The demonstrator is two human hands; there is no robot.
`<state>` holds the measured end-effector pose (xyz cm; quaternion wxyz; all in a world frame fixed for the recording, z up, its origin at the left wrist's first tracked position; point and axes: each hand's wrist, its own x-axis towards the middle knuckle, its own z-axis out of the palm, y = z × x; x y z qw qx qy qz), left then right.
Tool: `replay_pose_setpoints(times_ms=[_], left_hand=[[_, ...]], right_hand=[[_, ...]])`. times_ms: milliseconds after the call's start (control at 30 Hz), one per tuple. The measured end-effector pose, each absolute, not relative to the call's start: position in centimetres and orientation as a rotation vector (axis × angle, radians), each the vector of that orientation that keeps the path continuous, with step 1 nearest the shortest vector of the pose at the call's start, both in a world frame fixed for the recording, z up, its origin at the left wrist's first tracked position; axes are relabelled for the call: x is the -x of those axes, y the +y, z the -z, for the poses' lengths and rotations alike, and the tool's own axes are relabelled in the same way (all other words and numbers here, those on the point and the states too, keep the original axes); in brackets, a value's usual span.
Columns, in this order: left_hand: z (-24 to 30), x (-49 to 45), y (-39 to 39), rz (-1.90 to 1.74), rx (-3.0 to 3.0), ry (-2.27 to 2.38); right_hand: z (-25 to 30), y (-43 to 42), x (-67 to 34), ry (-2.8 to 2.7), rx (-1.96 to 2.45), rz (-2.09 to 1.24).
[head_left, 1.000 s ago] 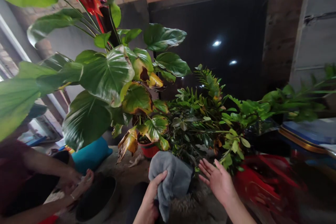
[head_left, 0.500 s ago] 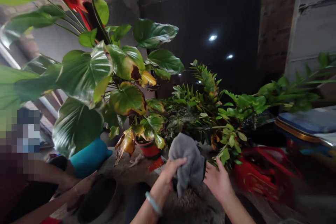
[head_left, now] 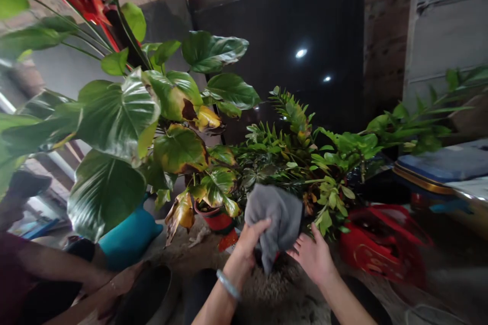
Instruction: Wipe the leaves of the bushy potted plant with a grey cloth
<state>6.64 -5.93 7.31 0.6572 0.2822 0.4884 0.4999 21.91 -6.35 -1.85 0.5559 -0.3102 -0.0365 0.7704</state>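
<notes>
A grey cloth [head_left: 273,218] is bunched in front of me, with my left hand [head_left: 252,237] closed on its left side, thumb on top. A dark edge shows along the cloth's right side, and something dark and reddish peeks out below; I cannot make out what the cloth covers. My right hand [head_left: 313,258] is at the cloth's lower right, palm up and fingers spread, the fingertips close to the cloth. Whether they touch it is unclear. A pale bracelet [head_left: 229,285] circles my left wrist. Under both hands lies a patch of loose, crumbly material [head_left: 270,287] on the floor.
Behind the hands stand leafy plants [head_left: 297,157] and a red pot [head_left: 215,218] under large leaves [head_left: 118,117]. To the right is a red bag [head_left: 381,249] below a blue-lidded box [head_left: 438,167]. At left, another person's hands [head_left: 124,279] are beside a dark round container [head_left: 147,294].
The cloth has tilted a little in my left hand. My right hand's fingers have moved in toward the cloth's lower edge. The view has shifted slightly to the right.
</notes>
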Motion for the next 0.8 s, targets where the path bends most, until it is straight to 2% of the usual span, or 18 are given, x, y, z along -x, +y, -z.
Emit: replay_pose_setpoints(times_ms=[67, 167, 300, 367, 467, 633, 800], left_hand=[[-5.9, -5.3, -8.1, -0.983, -0.646, 1.111], [-7.1, -3.4, -9.4, -0.947, -0.672, 1.080], [-11.4, -3.1, -7.7, -1.203, -0.674, 1.119], [-11.8, -4.0, -7.1, -1.398, -0.611, 1.129], [-9.0, -6.1, -7.9, -1.527, -0.511, 1.195], [-1.6, -9.1, -11.9, -1.388, -0.556, 1.268], [0.8, -8.6, -13.6, -1.286, -0.759, 1.239]], right_hand=[[1.7, -6.5, -21.9, -0.038, 0.715, -1.852], [1.7, -6.7, -22.0, -0.034, 0.725, -1.874], [1.1, -6.9, -22.0, -0.098, 0.808, -1.794], [0.2, -7.4, -21.8, -0.123, 0.867, -1.768], [-1.2, -9.2, -21.1, -0.204, 0.924, -1.709], [-2.8, -13.4, -18.2, -0.395, 0.914, -1.634], [-3.8, -14.6, -16.6, -0.437, 1.137, -1.465]])
